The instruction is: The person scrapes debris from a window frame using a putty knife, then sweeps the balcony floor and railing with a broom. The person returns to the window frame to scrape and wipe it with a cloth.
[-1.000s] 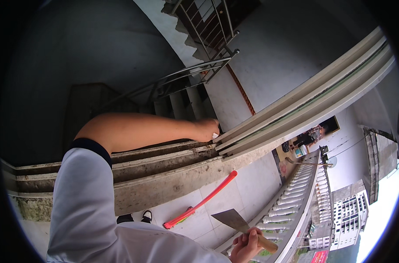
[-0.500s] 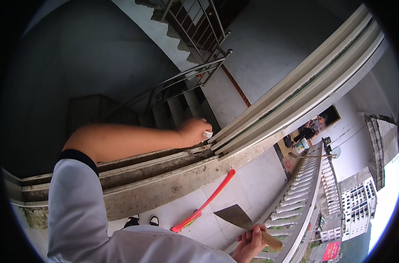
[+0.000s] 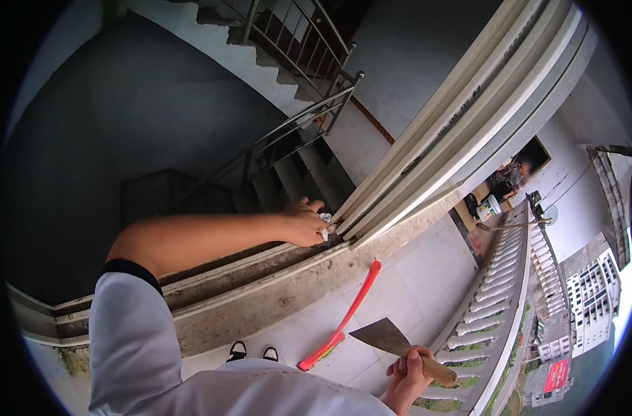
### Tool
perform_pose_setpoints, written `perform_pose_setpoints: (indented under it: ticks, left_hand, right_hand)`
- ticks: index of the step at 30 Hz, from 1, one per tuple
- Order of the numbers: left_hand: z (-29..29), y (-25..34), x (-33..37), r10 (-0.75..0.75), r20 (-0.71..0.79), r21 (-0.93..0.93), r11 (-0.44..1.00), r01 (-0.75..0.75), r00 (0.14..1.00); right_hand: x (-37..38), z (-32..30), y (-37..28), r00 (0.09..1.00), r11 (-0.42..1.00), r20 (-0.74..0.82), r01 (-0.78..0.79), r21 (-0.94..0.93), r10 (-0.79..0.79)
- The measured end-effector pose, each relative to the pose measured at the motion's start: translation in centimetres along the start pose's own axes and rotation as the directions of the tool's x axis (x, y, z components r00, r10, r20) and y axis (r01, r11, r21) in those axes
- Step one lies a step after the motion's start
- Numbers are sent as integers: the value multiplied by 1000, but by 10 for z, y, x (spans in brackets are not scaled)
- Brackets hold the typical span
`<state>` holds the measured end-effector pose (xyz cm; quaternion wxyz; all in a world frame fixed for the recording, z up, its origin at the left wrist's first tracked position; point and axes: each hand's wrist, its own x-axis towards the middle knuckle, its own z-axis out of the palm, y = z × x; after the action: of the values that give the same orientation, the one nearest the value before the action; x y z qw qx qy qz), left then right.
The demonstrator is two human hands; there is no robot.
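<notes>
My left hand (image 3: 305,222) reaches across the window sill to where the track meets the sliding window frames. It pinches a crumpled white tissue (image 3: 324,228) between thumb and fingers, while other fingers stretch forward. The dirty window track (image 3: 240,272) runs below my forearm, with brown grime along its grooves. Several pale window frames (image 3: 434,145) stand stacked side by side on its right. Low at the right, my right hand (image 3: 410,378) grips a putty knife (image 3: 382,335) by its wooden handle. Its wide metal blade points up and left, apart from the sill.
A red-handled broom (image 3: 351,312) lies on the tiled floor (image 3: 406,277) under the sill. A white balustrade (image 3: 493,312) borders the right side. Farther off are a person (image 3: 511,182) and a white bucket (image 3: 488,208). Beyond the window, a metal stair railing (image 3: 288,125) rises beside steps.
My left hand has shifted slightly down at the track end, and its fingers have spread more. My right hand still holds the putty knife. The whole view has turned a little.
</notes>
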<state>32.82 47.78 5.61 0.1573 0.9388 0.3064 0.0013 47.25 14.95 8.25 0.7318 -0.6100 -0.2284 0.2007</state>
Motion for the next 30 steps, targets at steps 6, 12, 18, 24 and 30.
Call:
perform_pose_setpoints:
  ticks: [6, 12, 18, 24, 30]
  left_hand:
    - [-4, -8, 1, 37, 31, -123, 992, -33, 999]
    - [-3, -12, -20, 116, -331, -176, 967, -182, 937]
    - [-9, -9, -24, 28, -537, -346, 904, -251, 843]
    - [6, -12, -4, 141, -535, -243, 919, -311, 833]
    - [6, -15, -4, 139, -410, -172, 959, -227, 901]
  right_hand:
    - [0, -1, 5, 997, 998, 56, -62, 22, 61]
    - [4, -3, 6, 998, 999, 15, -53, -1, 53]
    - [8, -7, 8, 991, 990, 55, -124, 60, 121]
    - [9, -5, 8, 990, 989, 71, -128, 71, 123]
    - [10, -11, 3, 990, 990, 51, -136, 46, 134]
